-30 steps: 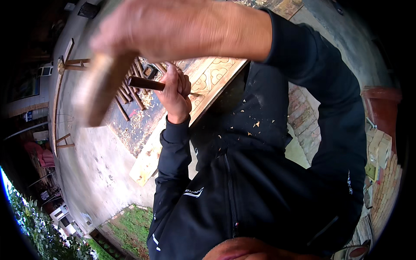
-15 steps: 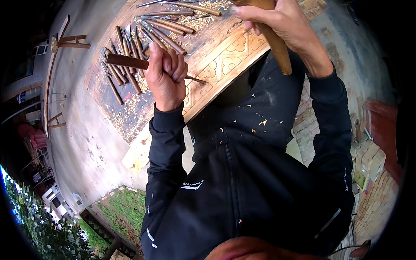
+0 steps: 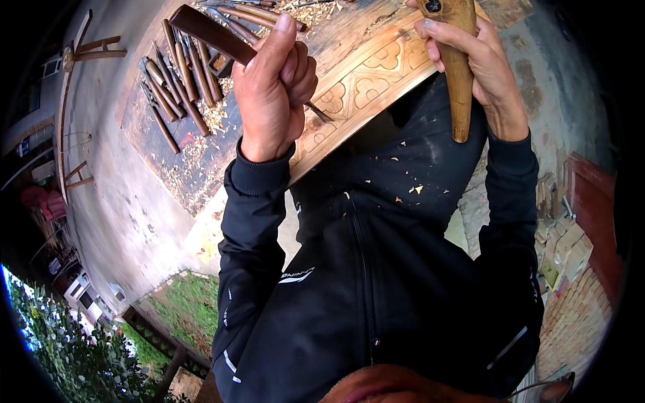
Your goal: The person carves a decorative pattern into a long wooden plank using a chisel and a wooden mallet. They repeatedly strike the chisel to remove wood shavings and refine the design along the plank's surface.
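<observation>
My left hand [image 3: 277,97] is closed around a carving chisel. Its dark wooden handle [image 3: 213,35] sticks out to the upper left, and the thin metal blade [image 3: 318,113] comes out below the fist, its tip at the pale wooden board [image 3: 369,92]. Carved flower and lattice shapes run along that board. At the upper right, my right hand [image 3: 496,84] grips a wooden mallet [image 3: 459,94], whose tapered end points down toward me. Its upper end is cut off by the picture's edge. The mallet is apart from the chisel.
Several wooden-handled chisels [image 3: 191,70] lie left of the board on a worn workbench [image 3: 151,151], among wood shavings [image 3: 201,161]. My legs are under the board's near edge, with chips on the dark cloth. A wooden trestle [image 3: 65,121] stands on the floor at far left.
The mallet has swung lower and slightly right, with its upper part tipped more toward view. My left hand looks larger and higher, the chisel handle tilting more steeply. The whole view has shifted slightly.
</observation>
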`<action>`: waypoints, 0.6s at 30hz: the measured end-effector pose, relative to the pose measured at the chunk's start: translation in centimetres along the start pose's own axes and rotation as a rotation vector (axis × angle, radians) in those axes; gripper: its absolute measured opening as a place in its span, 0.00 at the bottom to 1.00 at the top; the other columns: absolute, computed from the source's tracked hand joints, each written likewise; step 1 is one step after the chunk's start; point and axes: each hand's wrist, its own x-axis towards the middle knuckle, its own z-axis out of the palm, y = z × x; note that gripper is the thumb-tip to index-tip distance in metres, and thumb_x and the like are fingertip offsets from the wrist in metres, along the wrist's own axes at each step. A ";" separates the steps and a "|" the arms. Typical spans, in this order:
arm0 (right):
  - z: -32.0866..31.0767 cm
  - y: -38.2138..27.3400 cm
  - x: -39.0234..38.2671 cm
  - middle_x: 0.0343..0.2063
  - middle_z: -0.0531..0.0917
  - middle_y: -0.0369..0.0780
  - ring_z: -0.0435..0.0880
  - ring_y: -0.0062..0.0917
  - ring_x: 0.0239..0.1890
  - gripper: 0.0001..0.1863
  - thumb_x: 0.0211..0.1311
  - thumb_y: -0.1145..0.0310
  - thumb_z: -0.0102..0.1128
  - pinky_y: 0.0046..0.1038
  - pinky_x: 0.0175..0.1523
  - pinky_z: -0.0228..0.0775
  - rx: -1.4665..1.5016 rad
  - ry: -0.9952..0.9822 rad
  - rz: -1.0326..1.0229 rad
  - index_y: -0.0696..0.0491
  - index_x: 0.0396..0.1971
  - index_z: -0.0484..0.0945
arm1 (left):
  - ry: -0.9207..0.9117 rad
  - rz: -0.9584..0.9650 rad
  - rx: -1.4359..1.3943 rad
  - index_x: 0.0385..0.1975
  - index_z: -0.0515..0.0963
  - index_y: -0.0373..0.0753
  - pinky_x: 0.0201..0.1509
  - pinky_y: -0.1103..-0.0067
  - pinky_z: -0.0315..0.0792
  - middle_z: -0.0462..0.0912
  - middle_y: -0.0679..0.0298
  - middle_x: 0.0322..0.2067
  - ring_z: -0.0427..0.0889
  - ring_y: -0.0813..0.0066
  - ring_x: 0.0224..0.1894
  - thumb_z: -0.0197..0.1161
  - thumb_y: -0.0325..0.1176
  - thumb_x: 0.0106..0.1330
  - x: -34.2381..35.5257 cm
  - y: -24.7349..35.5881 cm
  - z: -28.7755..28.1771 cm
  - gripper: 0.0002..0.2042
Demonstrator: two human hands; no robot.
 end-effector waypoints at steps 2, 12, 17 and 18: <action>-0.3 0.5 0.3 0.28 0.83 0.37 0.82 0.20 0.24 0.16 0.57 0.71 0.71 0.21 0.31 0.76 0.010 -0.016 0.021 0.59 0.44 0.80 | -0.009 -0.009 -0.007 0.16 0.58 0.45 0.19 0.80 0.44 0.52 0.73 0.14 0.48 0.83 0.15 0.52 0.43 0.81 0.0 0.0 0.1 0.26; 0.3 -0.4 0.1 0.29 0.82 0.34 0.81 0.17 0.25 0.16 0.57 0.70 0.72 0.20 0.31 0.73 -0.137 0.133 -0.253 0.58 0.44 0.80 | 0.077 -0.149 0.401 0.12 0.67 0.44 0.16 0.81 0.48 0.63 0.76 0.10 0.57 0.87 0.11 0.63 0.39 0.73 2.2 -0.6 4.4 0.23; -0.1 -4.8 0.8 0.23 0.81 0.34 0.79 0.17 0.22 0.12 0.60 0.66 0.71 0.19 0.29 0.71 -0.346 0.238 -0.525 0.56 0.38 0.80 | -0.029 -0.201 0.422 0.11 0.67 0.45 0.16 0.81 0.49 0.64 0.76 0.09 0.58 0.87 0.11 0.64 0.38 0.72 2.4 -0.4 4.2 0.24; 0.0 -5.2 1.2 0.25 0.82 0.34 0.80 0.17 0.25 0.13 0.59 0.68 0.70 0.20 0.33 0.72 -0.394 0.229 -0.584 0.58 0.40 0.80 | -0.026 -0.222 0.394 0.11 0.67 0.45 0.16 0.80 0.49 0.64 0.76 0.09 0.58 0.87 0.11 0.64 0.38 0.72 2.5 -0.5 4.0 0.24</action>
